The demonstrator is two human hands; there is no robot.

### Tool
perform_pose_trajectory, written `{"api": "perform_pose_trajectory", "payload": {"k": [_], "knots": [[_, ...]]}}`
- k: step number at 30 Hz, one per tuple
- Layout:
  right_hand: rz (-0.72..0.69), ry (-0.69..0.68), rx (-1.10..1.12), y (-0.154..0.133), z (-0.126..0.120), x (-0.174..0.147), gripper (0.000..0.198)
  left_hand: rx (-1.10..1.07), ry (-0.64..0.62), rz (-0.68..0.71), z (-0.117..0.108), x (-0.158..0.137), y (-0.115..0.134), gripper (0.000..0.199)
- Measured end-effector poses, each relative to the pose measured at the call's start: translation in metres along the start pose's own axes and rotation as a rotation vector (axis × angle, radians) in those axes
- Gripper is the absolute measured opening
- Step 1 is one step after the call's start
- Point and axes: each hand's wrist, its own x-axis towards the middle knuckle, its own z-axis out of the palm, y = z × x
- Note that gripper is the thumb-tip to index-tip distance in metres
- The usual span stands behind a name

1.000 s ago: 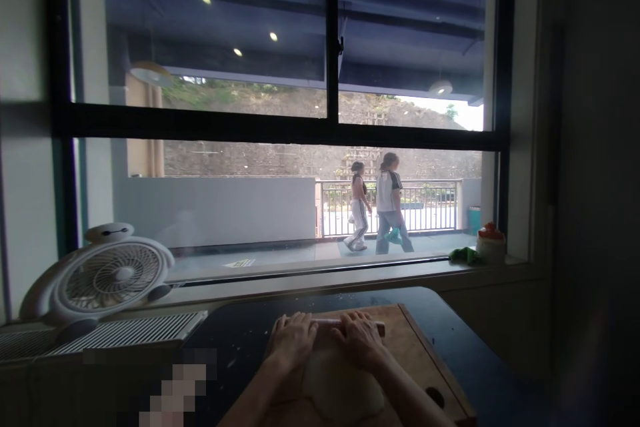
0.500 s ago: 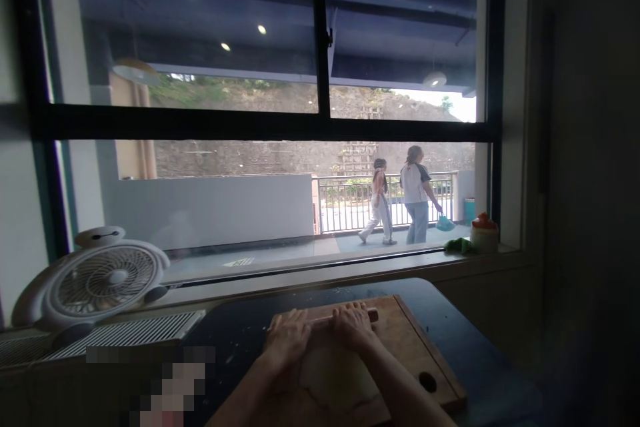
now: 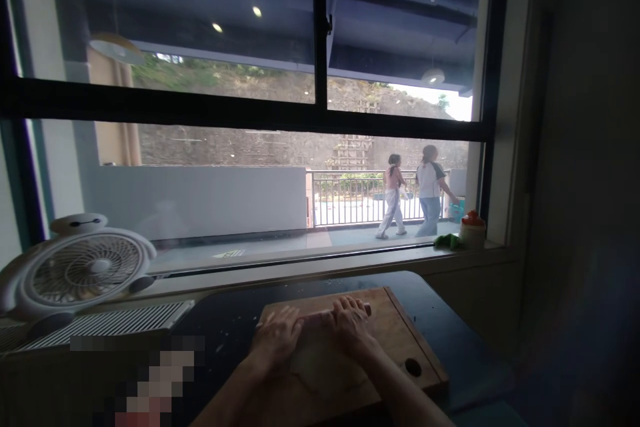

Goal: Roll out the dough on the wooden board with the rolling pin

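On the far left, a white fan (image 3: pixel 100 266) stands beside the window, with a slatted grille (image 3: pixel 115 325) on its near side. To the right comes the dark table (image 3: pixel 225 307), flecked with white bits. The left hand (image 3: pixel 279 332) lies palm down over the left part of the rolling pin (image 3: pixel 316 316); whether its fingers close around it, I cannot tell. A flat sheet of dough (image 3: pixel 320 355) lies on the wooden board (image 3: pixel 397 330), on the pin's near side, between the forearms. The right hand (image 3: pixel 353 321) rests over the pin's right part, its grip underneath also hidden, and the pin's end shows past it. Farther right, beyond the table, a green cloth (image 3: pixel 447 241) and an orange-topped jar (image 3: pixel 472 231) sit on the windowsill (image 3: pixel 345 263); two people (image 3: pixel 429 181) are outside the glass.
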Motion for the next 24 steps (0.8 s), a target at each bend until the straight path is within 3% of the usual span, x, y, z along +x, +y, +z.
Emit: {"api": "perform_pose_trajectory", "payload": {"k": [5,8,18,24], "knots": [[-0.065,0.062,0.057,0.006,0.002,-0.033,0.046,0.004,0.068,0.087,0.007,-0.030,-0.003,0.053],[-0.082,0.043,0.066,0.012,0.007,-0.034,0.049,0.001,0.048,0.120,0.008,-0.029,-0.005,0.053],[0.053,-0.110,0.021,0.013,0.013,0.032,0.051,-0.019,-0.073,-0.006,0.011,0.041,-0.003,0.051],[0.086,-0.096,0.004,0.012,0.016,0.046,0.052,-0.037,-0.048,-0.032,0.004,0.048,0.002,0.045]]}}
